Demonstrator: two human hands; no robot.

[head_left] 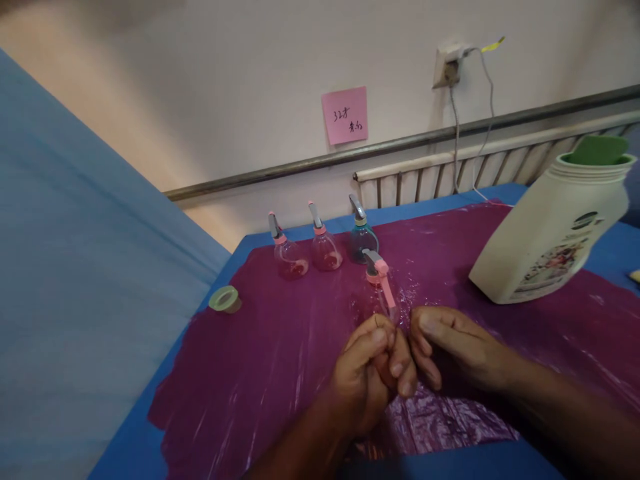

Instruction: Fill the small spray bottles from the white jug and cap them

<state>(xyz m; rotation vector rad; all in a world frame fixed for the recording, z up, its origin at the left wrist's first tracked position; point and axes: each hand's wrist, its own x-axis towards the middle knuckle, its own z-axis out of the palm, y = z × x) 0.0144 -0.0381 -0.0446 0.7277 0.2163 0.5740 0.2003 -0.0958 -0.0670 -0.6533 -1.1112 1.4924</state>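
Note:
My left hand (373, 370) is closed in a pinch, with a thin dark strand showing above its thumb and fingertip. Close beside it on the right, my right hand (455, 343) has its fingers curled together; whatever it may hold is hidden. Just beyond both hands stands a clear spray bottle with a pink and grey head (381, 277). Behind it are a teal spray bottle (364, 241) and two clear ones with pink collars, one in the middle (327, 250) and one at left (290, 258).
Purple plastic sheeting (260, 360) covers much of the blue table (130, 427). A big cream bottle (550, 227) with a green scoop in its mouth stands at right. A small pale green cup (226, 300) sits at left, near a blue curtain (90, 253).

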